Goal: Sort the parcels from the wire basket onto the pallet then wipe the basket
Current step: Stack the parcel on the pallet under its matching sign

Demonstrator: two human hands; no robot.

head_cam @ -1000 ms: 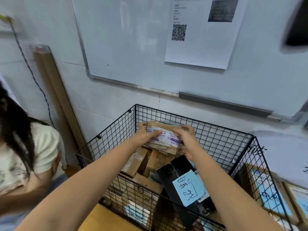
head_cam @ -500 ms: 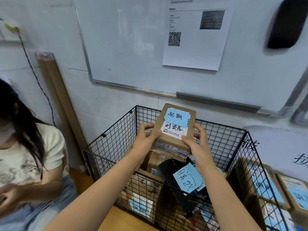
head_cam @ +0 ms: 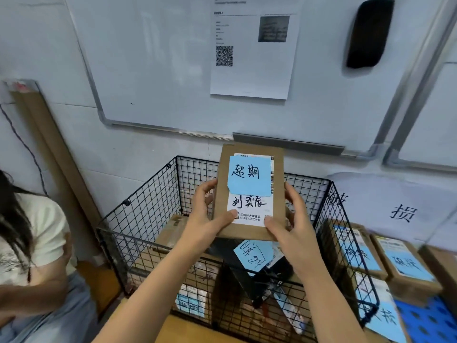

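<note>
As left hand (head_cam: 205,220), right hand (head_cam: 290,226) clasp edges, parcel (head_cam: 249,194) above basket (head_cam: 148,211)

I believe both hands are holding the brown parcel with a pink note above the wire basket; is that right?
Not quite: the note is blue, not pink. The head view shows the left hand and right hand holding the brown parcel above the wire basket.
</note>
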